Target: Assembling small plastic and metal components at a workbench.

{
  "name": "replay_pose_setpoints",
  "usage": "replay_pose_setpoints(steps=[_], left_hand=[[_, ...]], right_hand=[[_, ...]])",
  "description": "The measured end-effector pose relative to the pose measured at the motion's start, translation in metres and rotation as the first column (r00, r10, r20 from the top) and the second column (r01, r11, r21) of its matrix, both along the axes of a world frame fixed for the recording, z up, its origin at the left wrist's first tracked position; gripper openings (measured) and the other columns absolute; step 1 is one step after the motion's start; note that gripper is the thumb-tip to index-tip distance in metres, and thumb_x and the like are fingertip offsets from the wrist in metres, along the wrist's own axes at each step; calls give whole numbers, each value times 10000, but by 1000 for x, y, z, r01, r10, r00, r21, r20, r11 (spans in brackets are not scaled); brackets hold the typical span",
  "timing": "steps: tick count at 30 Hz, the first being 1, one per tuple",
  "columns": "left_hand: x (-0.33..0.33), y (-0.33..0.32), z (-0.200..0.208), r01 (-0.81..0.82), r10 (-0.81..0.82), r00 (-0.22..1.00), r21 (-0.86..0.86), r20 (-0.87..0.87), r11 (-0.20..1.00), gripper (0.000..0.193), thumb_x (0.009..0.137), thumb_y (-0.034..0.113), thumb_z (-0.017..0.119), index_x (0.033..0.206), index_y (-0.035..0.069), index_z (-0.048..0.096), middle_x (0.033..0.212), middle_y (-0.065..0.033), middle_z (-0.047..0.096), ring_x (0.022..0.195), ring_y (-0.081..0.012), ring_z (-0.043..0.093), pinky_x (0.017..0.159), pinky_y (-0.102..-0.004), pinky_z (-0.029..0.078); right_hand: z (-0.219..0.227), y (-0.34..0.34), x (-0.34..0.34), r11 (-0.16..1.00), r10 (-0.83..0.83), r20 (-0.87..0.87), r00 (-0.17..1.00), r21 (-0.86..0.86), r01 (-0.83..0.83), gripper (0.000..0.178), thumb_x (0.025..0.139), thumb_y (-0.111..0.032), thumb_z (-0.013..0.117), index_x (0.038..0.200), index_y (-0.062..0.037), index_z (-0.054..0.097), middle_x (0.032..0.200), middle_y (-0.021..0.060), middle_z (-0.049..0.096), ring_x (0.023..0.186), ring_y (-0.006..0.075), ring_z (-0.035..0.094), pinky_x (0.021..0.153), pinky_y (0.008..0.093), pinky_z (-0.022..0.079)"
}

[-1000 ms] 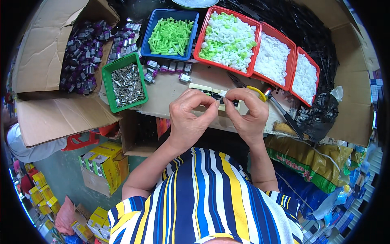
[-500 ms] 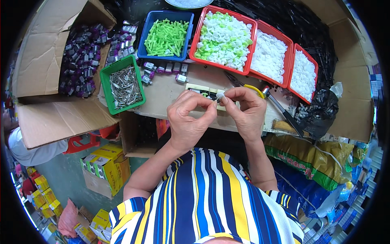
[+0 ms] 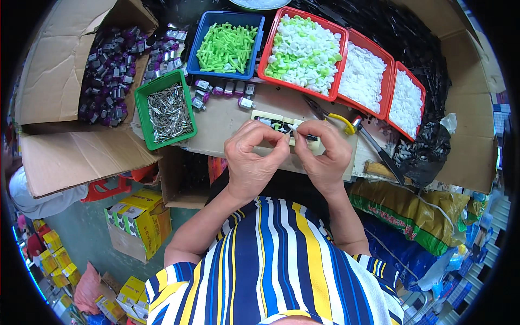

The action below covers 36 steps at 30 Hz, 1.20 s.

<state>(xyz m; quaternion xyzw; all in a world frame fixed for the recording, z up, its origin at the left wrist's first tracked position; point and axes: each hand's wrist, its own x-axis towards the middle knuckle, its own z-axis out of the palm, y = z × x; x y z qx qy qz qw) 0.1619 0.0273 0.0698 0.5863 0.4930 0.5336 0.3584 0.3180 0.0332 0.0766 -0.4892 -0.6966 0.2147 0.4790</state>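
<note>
Worktop [image 3: 216,127]: I see beige board across the middle, with a green floor [image 3: 81,233] below on the left and a yellow box [image 3: 157,216] on it.
Left hand [image 3: 248,162]: thumb and forefinger meet in a narrow pinch at the holder's near edge; whether something sits between them I cannot tell.
Right hand [image 3: 329,162]: fingertips pinched narrow on a small white piece [image 3: 293,128], close beside the left fingertips; its shape is mostly hidden from me.
Holder [image 3: 265,115]: pale and long, on the worktop just beyond both hands, with dark parts [image 3: 279,128] in it; the fingers cover some of it.
Motors [image 3: 245,103]: purple and grey, a loose row left of centre, many more in the carton [image 3: 54,70] at far left.
Green bin [image 3: 142,116]: metal pins [image 3: 169,111], left of the hands.
Blue bin [image 3: 259,51]: green sticks [image 3: 226,49], on the far side.
Red bins [image 3: 345,54]: three, curving off to the right, the largest with white and green caps [image 3: 309,51], the others with white pieces [image 3: 362,78].
Pliers [image 3: 350,129]: yellow-handled, just right of the holder, beside a black-handled tool [image 3: 385,160].
Black bag [image 3: 433,154]: crumpled, at the right.
</note>
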Motion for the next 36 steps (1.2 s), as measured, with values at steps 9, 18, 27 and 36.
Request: replay_pose_setpoints(steps=[9,18,27,36], left_hand=[[2,-1,5,31,-17,992,-106,128,994,46,763,-30,715,746,-8,678,722,-54,652,681,-128,617,654,-264,483],[3,-1,4,54,-51,998,-62,42,997,39,776,-28,726,775,-14,689,749,-47,652,695,-102,598,658,-237,467],[3,-1,6,14,-10,998,-68,62,998,75,730,-26,724,716,-3,654,684,-58,634,653,-148,607,638,-283,476],[2,-2,4,10,-3,996,-88,85,996,69,747,-24,719,725,-8,655,689,-59,632,659,-139,602,637,-279,472]], right_hand=[[3,-2,4,883,-105,-471,876,-449,-136,91,837,34,698,918,34,655,852,58,684,745,124,648,708,247,522],[-8,-4,5,819,-137,-677,723,-488,-302,95,872,17,689,959,30,653,868,48,681,769,88,661,704,216,546],[-7,-7,2,886,-120,-528,841,-439,-149,91,875,14,687,959,32,657,881,50,678,771,90,652,713,221,548],[-3,-4,0,1000,-8,-19,1000,4,8,154,765,73,715,891,16,648,852,82,679,771,170,655,729,290,515]])
